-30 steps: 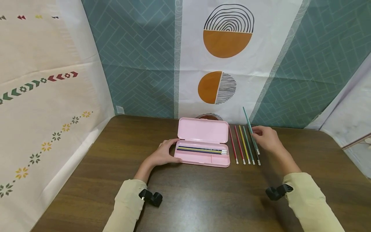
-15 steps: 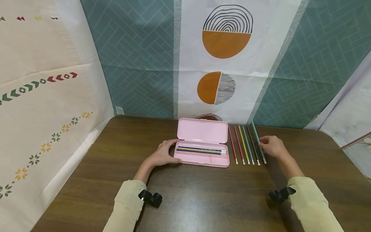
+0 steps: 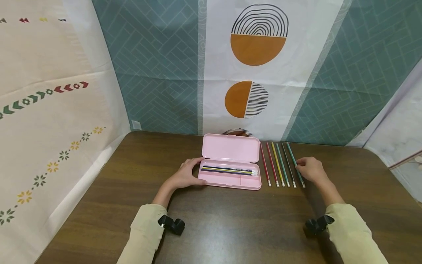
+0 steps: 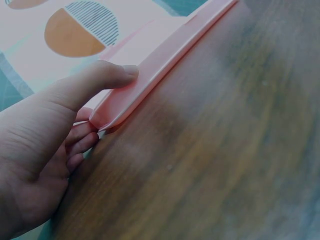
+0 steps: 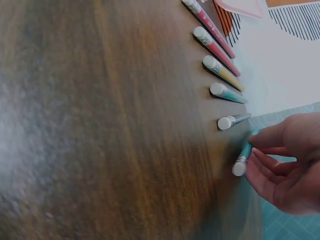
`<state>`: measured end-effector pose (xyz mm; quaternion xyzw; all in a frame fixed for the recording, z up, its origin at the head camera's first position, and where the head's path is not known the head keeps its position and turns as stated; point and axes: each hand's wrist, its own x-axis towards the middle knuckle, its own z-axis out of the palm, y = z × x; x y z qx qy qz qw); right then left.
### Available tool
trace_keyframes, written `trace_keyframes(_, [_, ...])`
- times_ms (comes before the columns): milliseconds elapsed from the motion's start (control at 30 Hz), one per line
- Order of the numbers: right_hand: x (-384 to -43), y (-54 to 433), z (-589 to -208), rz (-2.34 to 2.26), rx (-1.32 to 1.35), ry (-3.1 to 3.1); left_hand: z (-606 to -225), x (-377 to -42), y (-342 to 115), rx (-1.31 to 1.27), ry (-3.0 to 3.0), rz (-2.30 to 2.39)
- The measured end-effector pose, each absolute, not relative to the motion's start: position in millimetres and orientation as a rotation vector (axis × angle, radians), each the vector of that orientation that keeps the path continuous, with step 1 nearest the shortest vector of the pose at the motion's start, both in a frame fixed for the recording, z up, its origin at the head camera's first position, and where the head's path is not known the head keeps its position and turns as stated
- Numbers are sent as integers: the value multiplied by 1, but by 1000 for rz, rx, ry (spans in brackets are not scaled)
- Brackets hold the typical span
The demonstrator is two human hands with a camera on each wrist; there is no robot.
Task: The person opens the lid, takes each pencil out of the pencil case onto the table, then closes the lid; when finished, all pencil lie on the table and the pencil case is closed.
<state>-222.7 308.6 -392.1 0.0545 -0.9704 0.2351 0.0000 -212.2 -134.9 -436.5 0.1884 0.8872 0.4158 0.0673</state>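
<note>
My left hand (image 3: 185,176) grips the left end of an open pink pencil case (image 3: 219,179). In the left wrist view the thumb presses on the front wall of the case (image 4: 150,75) and the other fingers curl behind its corner. Several dark and yellow pencils (image 3: 227,170) lie in its long rear compartment. My right hand (image 3: 311,169) pinches a teal pencil (image 3: 291,153) between thumb and fingers at the right end of a row. Its white eraser end points toward me, close over the table, as the right wrist view shows the teal pencil (image 5: 245,151).
Left of the teal pencil, side by side, lie a dark pencil (image 3: 288,165), a green pencil (image 3: 282,165), a yellow pencil (image 3: 278,165) and two red pencils (image 3: 272,165). The brown table (image 3: 214,227) ends at a patterned cloth backdrop (image 3: 158,73).
The teal pencil, held at a slant over the row a second ago, has moved right and down, parallel to the others. My left hand and the case have stayed put.
</note>
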Motion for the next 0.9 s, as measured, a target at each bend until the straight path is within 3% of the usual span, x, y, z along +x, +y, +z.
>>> trace_keyframes(533, [-225,308,-391,704,170,-3034,-435,-213,-134,573,2672,1271])
trace_keyframes(900, [-221,266,-380,828,437,-2906,-435,-211,-136,568,2665,1272])
